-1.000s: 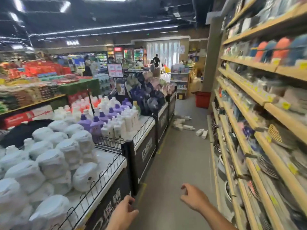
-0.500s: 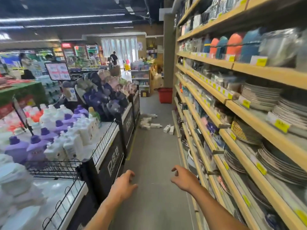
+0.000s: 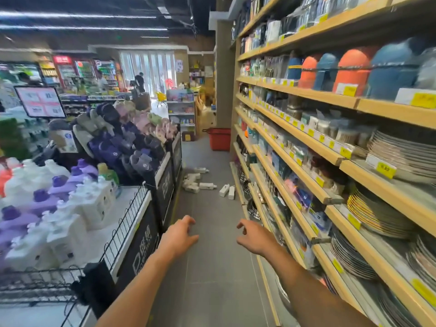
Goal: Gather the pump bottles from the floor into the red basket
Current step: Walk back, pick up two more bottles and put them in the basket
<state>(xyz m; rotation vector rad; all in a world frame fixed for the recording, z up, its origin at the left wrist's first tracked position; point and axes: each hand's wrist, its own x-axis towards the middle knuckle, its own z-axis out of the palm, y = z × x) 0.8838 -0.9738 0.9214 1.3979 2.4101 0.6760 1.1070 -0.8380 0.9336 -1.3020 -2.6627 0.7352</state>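
Hands come first: the left hand (image 3: 180, 234) and right hand (image 3: 250, 237) reach out ahead over the grey floor (image 3: 212, 267), both empty, fingers loosely curled and spread, probably poised for a pickup not yet within reach. Pump bottles (image 3: 205, 184) lie well ahead, toppled on their sides in a loose scatter between the black-fronted display table (image 3: 165, 190) on the left and the wooden shelves (image 3: 295, 175) on the right. Farther down the aisle the red basket (image 3: 219, 139) stands on the floor beside the shelving, apart from the bottles, so each one must likely be carried on to it.
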